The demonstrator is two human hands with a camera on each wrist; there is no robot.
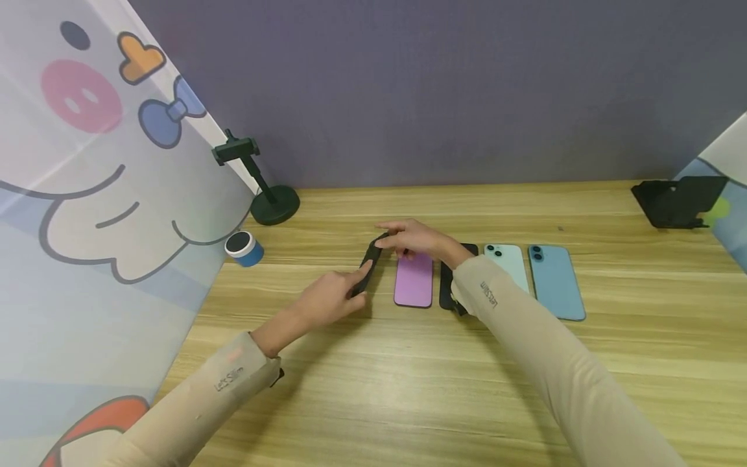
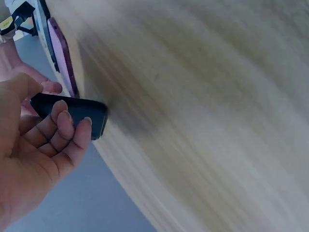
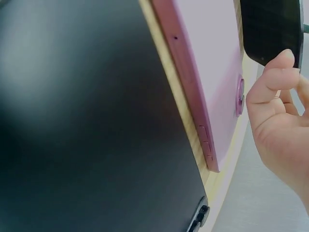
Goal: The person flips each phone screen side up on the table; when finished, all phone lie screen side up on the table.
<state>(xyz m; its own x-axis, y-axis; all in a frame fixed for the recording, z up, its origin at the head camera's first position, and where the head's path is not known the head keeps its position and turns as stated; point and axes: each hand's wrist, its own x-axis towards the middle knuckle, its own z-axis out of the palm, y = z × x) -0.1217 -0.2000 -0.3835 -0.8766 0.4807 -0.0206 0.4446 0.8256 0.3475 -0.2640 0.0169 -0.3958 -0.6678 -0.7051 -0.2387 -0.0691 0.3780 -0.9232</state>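
A black phone (image 1: 366,271) is held tilted up on its edge over the wooden table. My left hand (image 1: 327,299) grips its near end, fingers curled against it in the left wrist view. At the far end my right hand (image 1: 413,237) pinches a corner, the thumb showing on the dark screen (image 3: 273,29) in the right wrist view. Just right of it lies a pink-purple phone (image 1: 413,287), its top partly hidden by my right hand. Beyond that lie another black phone (image 1: 446,285), partly covered by my sleeve, a pale mint phone (image 1: 506,259) and a blue phone (image 1: 556,283).
A dark green phone stand (image 1: 274,205) with a round base stands at the back left. In front of it is a small blue-and-white jar (image 1: 248,251) with a dark top. A black folding stand (image 1: 679,202) sits at the far right, and a grey partition (image 1: 432,91) rises behind the table.
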